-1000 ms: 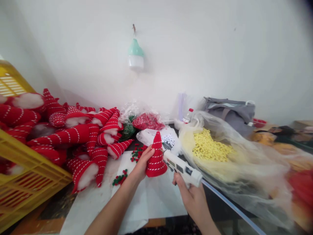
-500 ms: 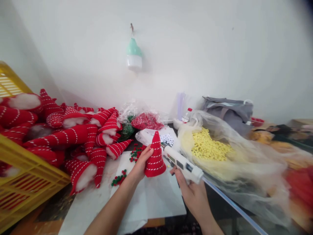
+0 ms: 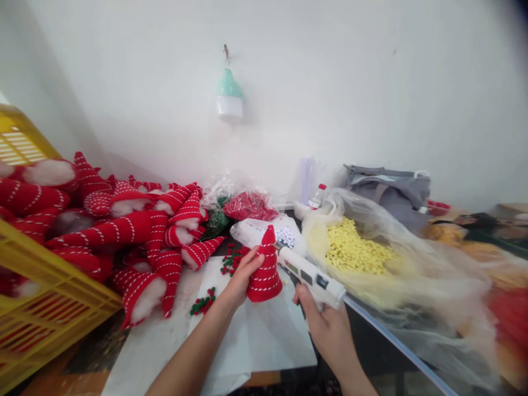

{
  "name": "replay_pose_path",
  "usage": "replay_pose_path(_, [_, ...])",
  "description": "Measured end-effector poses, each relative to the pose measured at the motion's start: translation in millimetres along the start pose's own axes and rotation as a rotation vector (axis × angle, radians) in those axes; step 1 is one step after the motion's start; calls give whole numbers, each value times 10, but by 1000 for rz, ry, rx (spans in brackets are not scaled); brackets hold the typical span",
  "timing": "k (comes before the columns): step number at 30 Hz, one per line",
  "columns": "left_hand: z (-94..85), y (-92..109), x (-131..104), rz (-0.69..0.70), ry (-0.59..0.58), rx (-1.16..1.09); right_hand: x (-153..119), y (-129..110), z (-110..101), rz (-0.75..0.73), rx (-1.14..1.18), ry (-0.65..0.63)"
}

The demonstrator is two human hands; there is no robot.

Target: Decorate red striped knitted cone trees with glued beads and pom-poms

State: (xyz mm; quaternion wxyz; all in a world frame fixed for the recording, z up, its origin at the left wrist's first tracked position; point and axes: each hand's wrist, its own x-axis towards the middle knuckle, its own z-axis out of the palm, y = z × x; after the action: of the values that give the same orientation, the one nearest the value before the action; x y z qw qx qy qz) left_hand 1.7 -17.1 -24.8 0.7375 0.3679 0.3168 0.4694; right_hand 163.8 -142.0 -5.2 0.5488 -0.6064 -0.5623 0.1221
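The left hand pinched a red, cone-shaped fabric hat with white dashed stitching between thumb and fingers, tip up, above white paper sheets. The right hand was wrapped around a white plastic glue gun, its nozzle at the hat's right side; whether it touched the cloth could not be told. A long translucent rod ran from the gun's rear. Small red and green pompoms lay on the paper. To the left, stuffed red hats were heaped beside and inside a yellow slatted plastic crate. Farther off, small yellow pieces filled a clear plastic bag. A mint-and-white bulb lamp hung on the wall.
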Motion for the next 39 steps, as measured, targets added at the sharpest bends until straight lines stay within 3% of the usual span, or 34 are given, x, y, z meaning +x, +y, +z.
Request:
replay_pose_path(7, [-22,-11,27,21,48,-72,-11,62,12,80,112,-33])
replay_pose_path(11, [-33,139,39,52,41,-190,-15,214,-94,420,372,-104])
replay_pose_path(14, [-50,361,31,89,141,-304,-75,386,-187,687,461,-256])
replay_pose_path(18, [-59,647,-7,175,264,-383,-191,591,-173,791,348,-489])
replay_pose_path(20, [-66,727,-21,174,288,-382,-207,666,-126,715,185,-575])
replay_pose_path(25, [-171,731,5,107,304,-291,-64,758,-147,283,-656,-625])
replay_pose_path(28, [-284,668,51,91,320,-272,90,704,-257,192,-852,-727])
replay_pose_path(31, [-376,596,86,92,308,-302,296,534,-289,115,-896,-723])
replay_pose_path(34, [-417,541,89,93,278,-332,566,343,-107,-96,-747,-691])
replay_pose_path(39, [-425,515,49,84,279,-347,970,296,518,-424,-294,-1033])
